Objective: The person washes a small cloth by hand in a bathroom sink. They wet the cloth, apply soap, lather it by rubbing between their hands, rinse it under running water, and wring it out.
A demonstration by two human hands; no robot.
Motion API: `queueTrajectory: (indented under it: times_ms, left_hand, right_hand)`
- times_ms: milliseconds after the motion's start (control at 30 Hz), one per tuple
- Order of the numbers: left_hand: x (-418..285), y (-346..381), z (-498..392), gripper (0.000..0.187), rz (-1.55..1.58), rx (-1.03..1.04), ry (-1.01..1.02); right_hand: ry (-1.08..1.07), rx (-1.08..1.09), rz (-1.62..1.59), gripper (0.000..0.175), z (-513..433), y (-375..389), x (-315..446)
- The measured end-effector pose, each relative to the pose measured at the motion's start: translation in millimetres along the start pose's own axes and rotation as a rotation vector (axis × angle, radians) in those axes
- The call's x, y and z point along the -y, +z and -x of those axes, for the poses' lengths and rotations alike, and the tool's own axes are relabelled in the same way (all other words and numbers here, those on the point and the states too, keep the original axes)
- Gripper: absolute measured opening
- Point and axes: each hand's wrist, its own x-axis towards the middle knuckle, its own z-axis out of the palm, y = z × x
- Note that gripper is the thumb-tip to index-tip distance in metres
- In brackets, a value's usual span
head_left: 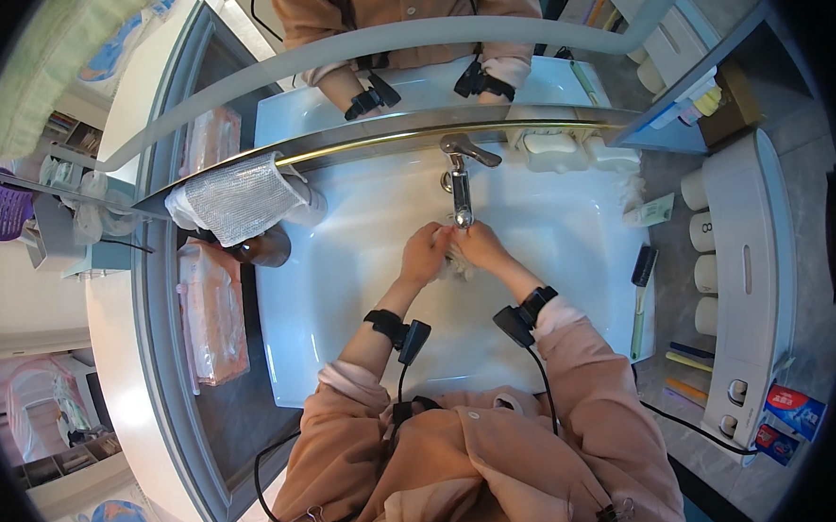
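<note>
Both hands are together over the white washbasin point(566, 253), just below the spout of a chrome faucet point(460, 188). My left hand point(423, 252) and my right hand point(482, 245) hold a whitish, crumpled piece of material point(458, 264) between them; part of it hangs below the fingers. The fingertips are close under the spout and partly hidden by it. Whether water is running cannot be told. Each wrist bears a black strap with a small black device and a cable.
A silvery mesh cloth point(244, 199) hangs on a golden rail at the left, above a brown bottle point(265, 246). Soap bars point(551, 145) sit behind the basin. A green-handled brush point(641, 299) lies on its right rim. A mirror spans the back; a white cup holder point(748, 265) stands right.
</note>
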Motion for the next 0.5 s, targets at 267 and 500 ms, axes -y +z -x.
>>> queueTrajectory:
  times_ms: [267,500]
  left_hand:
    - [30.6,-17.7,12.5,0.029,0.153,-0.014,-0.127]
    - [0.7,15.0,-15.0,0.031,0.089,0.190,-0.033]
  right_hand:
    - [-0.069,0.154,0.109,0.020,-45.2,48.1,-15.9]
    - [0.500,0.227,-0.424,0.038,-17.7,13.4,-64.4]
